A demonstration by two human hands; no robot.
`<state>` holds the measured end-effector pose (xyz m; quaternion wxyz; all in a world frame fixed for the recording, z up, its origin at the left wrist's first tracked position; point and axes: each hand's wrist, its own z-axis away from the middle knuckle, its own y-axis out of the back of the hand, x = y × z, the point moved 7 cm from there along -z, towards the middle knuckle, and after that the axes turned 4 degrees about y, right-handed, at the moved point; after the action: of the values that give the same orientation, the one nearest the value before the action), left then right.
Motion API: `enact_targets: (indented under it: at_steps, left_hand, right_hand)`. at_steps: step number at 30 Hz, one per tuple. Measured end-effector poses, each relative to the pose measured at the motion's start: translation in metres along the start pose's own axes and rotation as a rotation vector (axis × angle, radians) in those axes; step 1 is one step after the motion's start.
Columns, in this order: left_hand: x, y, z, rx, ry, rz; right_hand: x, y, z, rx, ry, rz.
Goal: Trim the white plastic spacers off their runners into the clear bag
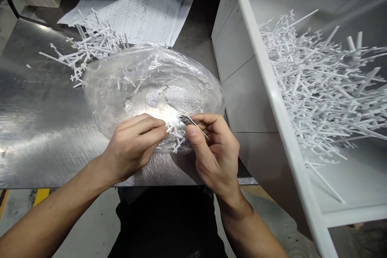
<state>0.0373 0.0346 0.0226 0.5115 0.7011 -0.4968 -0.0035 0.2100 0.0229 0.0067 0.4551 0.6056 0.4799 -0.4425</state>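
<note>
White branched pc [175, 134] is btwn the two hands, over the near part of a clear plastic bag [193, 62] on the metal tabletop [33, 117]. Its long axis runs approx. up-down in view: one end up by the cutter tip, the other down twd the person's body, w/ short side stubs sticking out. L hand [134, 141] has fingertips pinched on the pc's L edge, other fingers curled. R hand [216, 145] grips a small metal cutter [195, 125] btwn thumb & curled fingers; tool's nose points up-L at the pc, handles down-R twd the palm. Can't tell if the nose touches it. Writing: printed sheets [142, 12] at the back carry rows/cols of tiny text, too small to read; no brand legible. Whitish bits [181, 96] show thru the bag's middle. Loose pile of white branched pcs [90, 44] sits back-L, bag edge just beside it, sheets behind. To the R, a tall white bin [273, 92] stands close by the R hand, its wall bounding that side, w/ a big tangled heap [320, 92] of similar pcs inside. Fingers hide part of the pc & the cutter handles.
</note>
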Motion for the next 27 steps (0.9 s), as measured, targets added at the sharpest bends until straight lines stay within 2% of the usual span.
enact_targets:
  at_steps: [12,22,27]
  left_hand:
    - [0.002,0.0,-0.002,-0.009,-0.013,-0.049]
    - [0.004,-0.003,-0.002,-0.039,-0.059,-0.105]
    - [0.004,-0.004,0.0,-0.063,-0.063,-0.092]
  right_hand:
    - [-0.002,-0.002,0.0,-0.009,-0.01,-0.019]
    - [-0.01,-0.007,0.0,0.015,0.06,0.119]
    - [-0.011,-0.007,0.0,0.027,0.075,0.112]
